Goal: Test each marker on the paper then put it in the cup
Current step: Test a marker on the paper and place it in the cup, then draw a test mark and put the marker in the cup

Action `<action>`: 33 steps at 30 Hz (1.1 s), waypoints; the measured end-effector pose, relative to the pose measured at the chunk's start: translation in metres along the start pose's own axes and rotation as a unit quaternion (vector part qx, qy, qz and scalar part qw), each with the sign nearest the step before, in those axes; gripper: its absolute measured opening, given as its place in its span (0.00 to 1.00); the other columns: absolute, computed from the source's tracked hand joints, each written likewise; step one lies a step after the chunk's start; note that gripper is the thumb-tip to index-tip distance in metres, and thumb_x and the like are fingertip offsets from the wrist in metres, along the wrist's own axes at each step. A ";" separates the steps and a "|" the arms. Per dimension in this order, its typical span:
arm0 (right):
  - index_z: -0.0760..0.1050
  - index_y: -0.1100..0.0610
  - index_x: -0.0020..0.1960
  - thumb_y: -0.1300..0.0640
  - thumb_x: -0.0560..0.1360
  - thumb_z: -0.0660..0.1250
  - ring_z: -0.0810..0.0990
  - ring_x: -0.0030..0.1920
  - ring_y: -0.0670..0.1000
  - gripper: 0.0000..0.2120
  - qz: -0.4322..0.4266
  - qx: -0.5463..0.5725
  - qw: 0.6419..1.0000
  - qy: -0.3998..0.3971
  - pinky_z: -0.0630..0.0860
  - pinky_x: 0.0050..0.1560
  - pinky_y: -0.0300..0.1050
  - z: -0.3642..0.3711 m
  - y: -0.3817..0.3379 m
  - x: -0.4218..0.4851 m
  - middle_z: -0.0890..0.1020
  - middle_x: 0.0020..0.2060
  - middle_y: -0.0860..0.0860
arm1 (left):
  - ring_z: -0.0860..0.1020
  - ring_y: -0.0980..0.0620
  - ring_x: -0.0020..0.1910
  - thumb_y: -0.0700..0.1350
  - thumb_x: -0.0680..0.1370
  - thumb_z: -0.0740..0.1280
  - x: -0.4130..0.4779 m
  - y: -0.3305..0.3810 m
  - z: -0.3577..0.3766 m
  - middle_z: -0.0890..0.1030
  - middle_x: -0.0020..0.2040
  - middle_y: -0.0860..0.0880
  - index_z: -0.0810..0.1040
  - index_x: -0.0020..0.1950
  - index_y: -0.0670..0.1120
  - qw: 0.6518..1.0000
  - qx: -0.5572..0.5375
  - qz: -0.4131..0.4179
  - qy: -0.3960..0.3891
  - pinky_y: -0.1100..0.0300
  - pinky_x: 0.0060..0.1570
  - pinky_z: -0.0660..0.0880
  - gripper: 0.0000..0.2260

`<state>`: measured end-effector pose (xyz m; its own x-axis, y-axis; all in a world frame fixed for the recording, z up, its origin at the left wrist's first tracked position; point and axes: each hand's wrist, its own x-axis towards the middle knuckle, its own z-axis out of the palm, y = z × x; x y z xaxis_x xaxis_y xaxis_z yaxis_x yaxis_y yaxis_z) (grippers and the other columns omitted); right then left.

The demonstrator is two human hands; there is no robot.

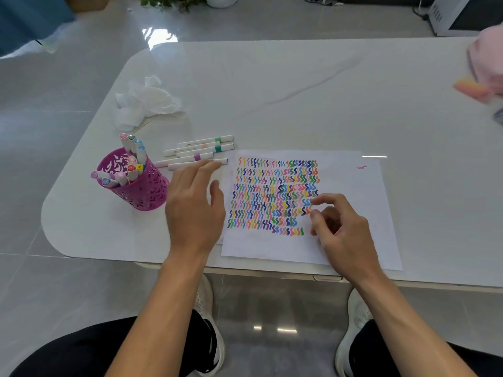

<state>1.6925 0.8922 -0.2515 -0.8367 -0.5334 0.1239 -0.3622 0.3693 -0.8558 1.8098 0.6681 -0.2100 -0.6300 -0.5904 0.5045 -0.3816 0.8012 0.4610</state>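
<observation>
- Reach toward the next marker, to judge by the pose: left hand (194, 210) spread, fingers straight, fingertips (215, 165) over or touching the nearest marker (190, 166); impossible to tell which; nothing gripped.
- Right hand (341, 229) loosely curled above the paper (362, 202), thumb and forefinger near each other but pinching nothing; placed at the right edge of the squiggles (272, 194).
- Loose markers (202, 151): a short row lying side by side on the worktop (299, 91), between the cup (147, 191) and the paper's top left corner; capped, with green, teal, purple and peach bands.
- Cup: pink, cut-out pattern, upright, left of the left hand; already holding a bunch of markers (133, 156), caps up, a few leaning over the rim.
- To do it well: take only the nearest marker, pinching mid-barrel so as not to roll its neighbours; pass to the right hand and pull the cap with the left; aim for bare paper below or right of the squiggles, not over old strokes; recap firmly before dropping into the cup.
- Likely risk: sheet sliding under the stroke; pin with the free hand.
- Writing: small grey print along the white barrels, too small to read; tiny marks on the cap ends in the cup, also unreadable; no brand legible; on the paper only wavy test strokes, plus a lone pink stroke (361, 167) near the top right.
- Elsewhere: crumpled tissue (147, 102) behind the cup.
</observation>
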 end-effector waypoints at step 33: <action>0.75 0.47 0.59 0.56 0.83 0.68 0.80 0.34 0.51 0.07 0.003 0.006 1.000 -0.005 0.78 0.40 0.50 -0.002 0.004 -0.002 0.81 0.32 0.49 | 0.71 0.46 0.62 0.40 0.81 0.68 0.016 -0.019 0.028 0.80 0.58 0.45 0.84 0.61 0.43 0.984 0.056 -0.109 -0.128 0.54 0.55 0.71 0.10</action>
<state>1.6919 0.8961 -0.2542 -0.8341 -0.5398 0.1141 -0.3528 0.3628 -0.8625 1.7880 0.6463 -0.2312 -0.6689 -0.7171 0.1958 -0.5893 0.6721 0.4483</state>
